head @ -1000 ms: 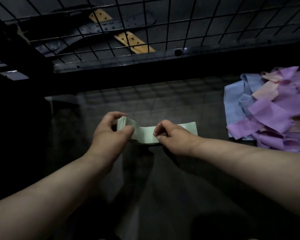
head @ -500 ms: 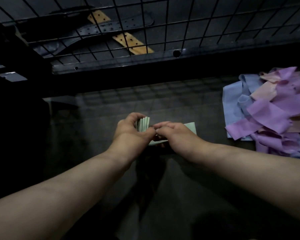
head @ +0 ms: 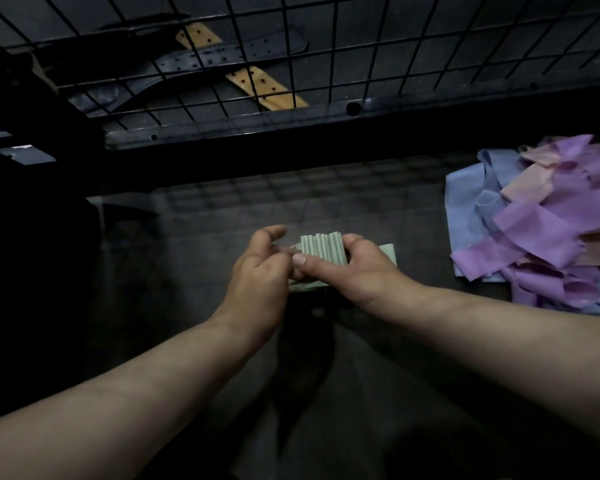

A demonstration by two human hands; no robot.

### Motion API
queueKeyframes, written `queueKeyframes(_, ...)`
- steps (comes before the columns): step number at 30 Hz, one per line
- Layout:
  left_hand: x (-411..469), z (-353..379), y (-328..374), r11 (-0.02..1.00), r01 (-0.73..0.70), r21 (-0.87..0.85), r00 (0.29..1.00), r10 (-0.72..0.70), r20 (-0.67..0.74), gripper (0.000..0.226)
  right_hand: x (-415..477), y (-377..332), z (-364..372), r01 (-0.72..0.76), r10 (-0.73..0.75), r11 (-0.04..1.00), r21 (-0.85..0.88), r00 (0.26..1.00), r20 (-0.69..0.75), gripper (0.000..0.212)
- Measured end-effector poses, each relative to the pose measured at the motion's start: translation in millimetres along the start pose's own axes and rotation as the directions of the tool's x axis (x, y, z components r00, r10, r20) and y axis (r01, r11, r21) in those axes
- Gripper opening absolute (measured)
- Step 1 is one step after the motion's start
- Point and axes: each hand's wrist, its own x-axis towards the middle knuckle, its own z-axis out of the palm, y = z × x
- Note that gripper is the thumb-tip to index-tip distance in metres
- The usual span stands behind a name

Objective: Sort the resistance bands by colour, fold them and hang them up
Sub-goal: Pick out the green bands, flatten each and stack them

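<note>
A person's right hand grips a pale green band gathered into a tight stack of accordion pleats. The thumb lies across the near face and the fingers are hidden behind it, over the middle of a dark desk. The left hand sits just beside the stack, its fingers curled toward a loose tail of the same band. Whether it pinches that tail or merely touches it cannot be told in the dim light. More green shows below the hands and past the right knuckles, which suggests the fold is not yet complete.

Well apart, by the desk's right edge, a tangled pile of bands in purple, blue and peach lies unsorted. Beyond the far edge stands a black wire grid, with a tan strap and dark straps, all punched with holes, behind it.

The step in hand appears to be finishing the fold of the green band. To do it well, the right hand needs firm pressure on the pleats so the springy stack does not fan open. The left hand should feed in the tail one fold at a time, its edges level with those already stacked. Only then is the bundle fit to hang, presumably on the grid.
</note>
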Motion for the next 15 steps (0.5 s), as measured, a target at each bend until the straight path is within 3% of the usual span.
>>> queueKeyframes(3, -0.5, 4.6, 1.4, 0.984, 0.011, -0.177, 0.995, 0.007, 0.101, 0.067, 8.0, 2.4, -1.2, -0.049, 0.037, 0.991, -0.121, 0.995, -0.096, 0.062)
queueKeyframes(6, 1.1, 6.2, -1.3, 0.968, 0.03, -0.248, 0.989, 0.007, 0.146, 0.068, 16.1, 4.5, -5.4, -0.064, 0.032, 0.979, -0.192, 0.986, -0.166, 0.042)
queueKeyframes(7, 4.4, 3.7, -5.7, 0.987, -0.028, -0.161, 0.993, 0.045, 0.108, 0.067, 17.6, 4.9, -7.5, -0.063, 0.027, 0.978, -0.197, 0.983, -0.181, 0.036)
queueKeyframes(9, 16.0, -4.5, -15.4, 0.954, -0.188, 0.233, 0.981, 0.173, 0.085, 0.074, 19.6, 7.2, -11.7, -0.066, 0.033, 0.982, -0.174, 0.982, -0.188, 0.03)
queueKeyframes(11, 29.9, -11.2, -23.3, 0.768, -0.312, 0.56, 0.944, 0.185, 0.273, 0.092, 19.5, 9.2, -14.8, -0.062, 0.036, 0.988, -0.142, 0.984, -0.174, 0.03)
queueKeyframes(13, 42.9, -12.4, -30.2, 0.62, -0.392, 0.68, 0.907, 0.134, 0.4, 0.108, 19.1, 10.8, -16.8, -0.06, 0.039, 0.99, -0.125, 0.985, -0.166, 0.031)
queueKeyframes(15, 52.2, -7.9, -35.0, 0.587, -0.411, 0.698, 0.9, 0.139, 0.413, 0.107, 17.5, 9.5, -19.7, -0.06, 0.044, 0.993, -0.1, 0.986, -0.159, 0.031)
